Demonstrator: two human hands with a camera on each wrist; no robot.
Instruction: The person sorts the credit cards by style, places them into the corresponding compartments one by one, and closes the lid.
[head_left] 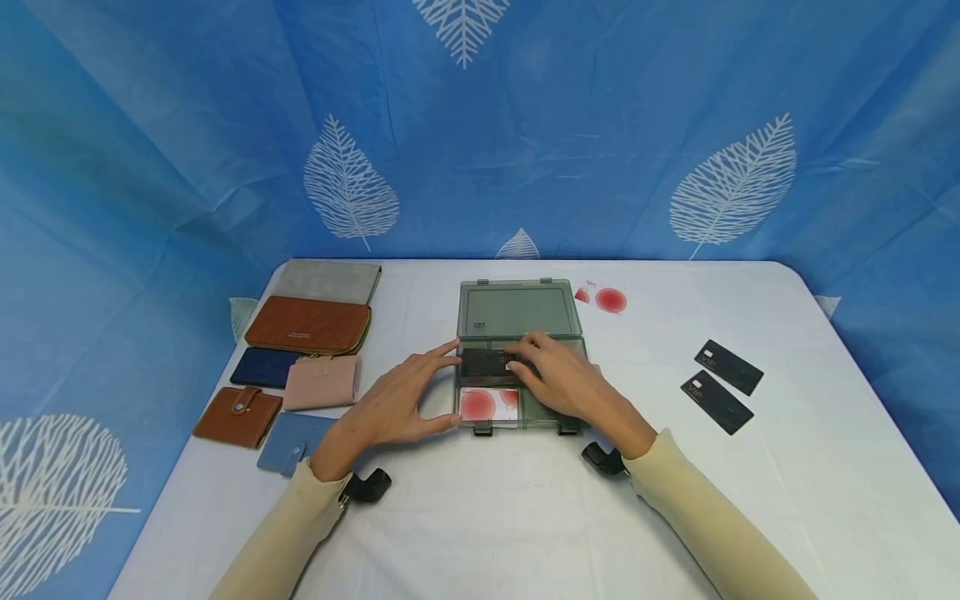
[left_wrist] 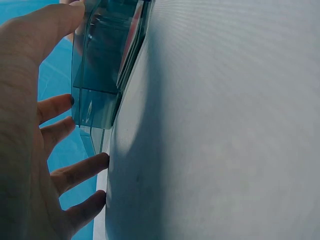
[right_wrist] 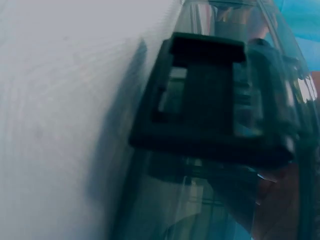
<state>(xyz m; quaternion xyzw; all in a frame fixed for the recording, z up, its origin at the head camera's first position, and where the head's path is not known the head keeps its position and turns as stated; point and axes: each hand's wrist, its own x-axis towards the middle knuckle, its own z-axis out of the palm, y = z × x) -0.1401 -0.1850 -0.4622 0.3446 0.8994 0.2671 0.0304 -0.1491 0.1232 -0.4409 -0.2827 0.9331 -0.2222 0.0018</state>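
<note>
1. The translucent grey-green plastic compartment box [head_left: 521, 367] lies open on the white counter [head_left: 480, 517], its lid laid flat behind it. The left hand [head_left: 397, 404] is spread against the box's left wall, thumb near the front corner and fingertips at the back. If that hand presses unevenly, the light box could skid or twist on the smooth cloth.
2. The right hand [head_left: 566, 379] lies over the box, its fingers pinching or pressing a dark black card [head_left: 487, 364] in the rear compartment; I cannot tell which. A card set askew could catch on the divider and stand proud, or spring out.
3. A white card with red circles [head_left: 489, 403] sits in the front compartment; a careless sweep of the right hand might dislodge it.
4. The front latches [head_left: 483, 429] stick out toward the sleeves and could snag.
</note>
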